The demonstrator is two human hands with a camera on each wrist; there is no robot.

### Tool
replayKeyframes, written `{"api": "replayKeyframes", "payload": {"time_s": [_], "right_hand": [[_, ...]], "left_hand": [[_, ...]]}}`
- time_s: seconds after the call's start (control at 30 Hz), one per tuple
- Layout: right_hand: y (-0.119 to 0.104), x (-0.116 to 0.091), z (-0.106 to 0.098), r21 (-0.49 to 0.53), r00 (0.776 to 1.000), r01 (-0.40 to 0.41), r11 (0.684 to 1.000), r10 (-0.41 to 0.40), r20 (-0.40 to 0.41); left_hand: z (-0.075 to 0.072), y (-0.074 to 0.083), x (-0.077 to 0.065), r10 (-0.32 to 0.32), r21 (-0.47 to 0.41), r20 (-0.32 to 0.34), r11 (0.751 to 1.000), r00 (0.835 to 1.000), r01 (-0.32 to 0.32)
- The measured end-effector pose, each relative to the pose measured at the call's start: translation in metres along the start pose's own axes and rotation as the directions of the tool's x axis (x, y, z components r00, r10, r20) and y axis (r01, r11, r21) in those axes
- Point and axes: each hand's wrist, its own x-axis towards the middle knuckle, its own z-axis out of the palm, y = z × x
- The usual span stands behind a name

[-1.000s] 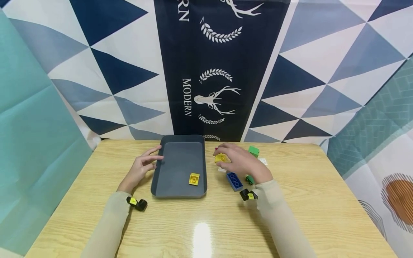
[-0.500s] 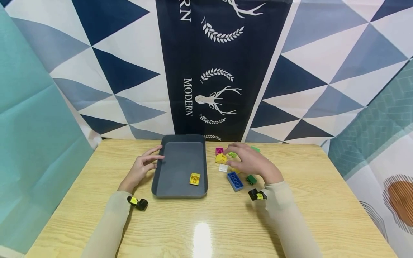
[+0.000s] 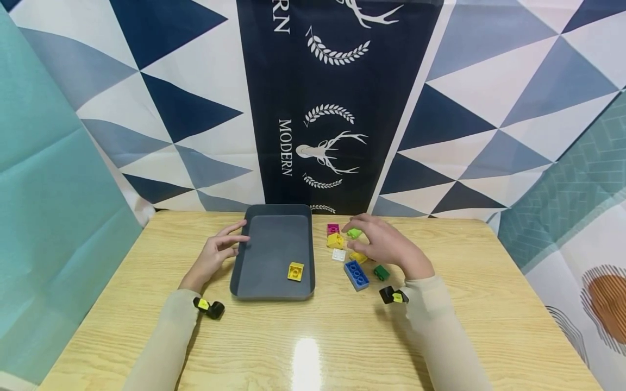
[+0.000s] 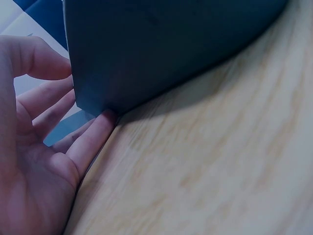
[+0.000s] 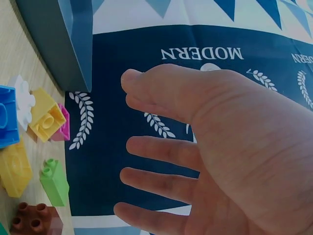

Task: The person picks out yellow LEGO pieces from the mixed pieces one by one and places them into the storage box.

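My left hand (image 3: 211, 259) touches the left edge of the grey tray (image 3: 271, 241), fingers extended; in the left wrist view the thumb and little finger meet the tray's wall (image 4: 146, 54). A yellow brick (image 3: 295, 271) lies inside the tray. My right hand (image 3: 386, 247) hovers over loose toy bricks, holding nothing; the right wrist view shows its fingers spread. Close to it are a yellow sloped brick (image 3: 335, 240), a magenta brick (image 3: 332, 228), a lime green brick (image 3: 354, 233), a white brick (image 3: 338, 254) and another yellow piece (image 3: 358, 257), partly covered.
A blue brick (image 3: 356, 275) and a dark green brick (image 3: 381, 272) lie nearer the front of the wooden table (image 3: 244, 347). A brown brick (image 5: 36, 220) shows in the right wrist view. Behind the table hangs a patterned cloth (image 3: 210, 108).
My right hand has drawn back to the right from the yellow sloped brick, uncovering the magenta, white and lime green bricks. The left hand and tray have stayed in place.
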Motion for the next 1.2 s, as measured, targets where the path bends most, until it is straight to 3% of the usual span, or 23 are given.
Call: {"api": "replayKeyframes", "payload": {"time_s": [0.57,1.2], "right_hand": [[0.003,-0.003,0.006,-0.062,0.998,0.052,0.997,-0.053,-0.014],[0.002,0.003,0.015,-0.05,0.994,-0.035,0.998,0.04,0.098]], "left_hand": [[0.001,-0.001,0.0,0.0,-0.005,0.002,1.0,1.0,0.0],[0.0,-0.001,0.0,-0.008,-0.003,0.0,1.0,1.0,0.008]]}}
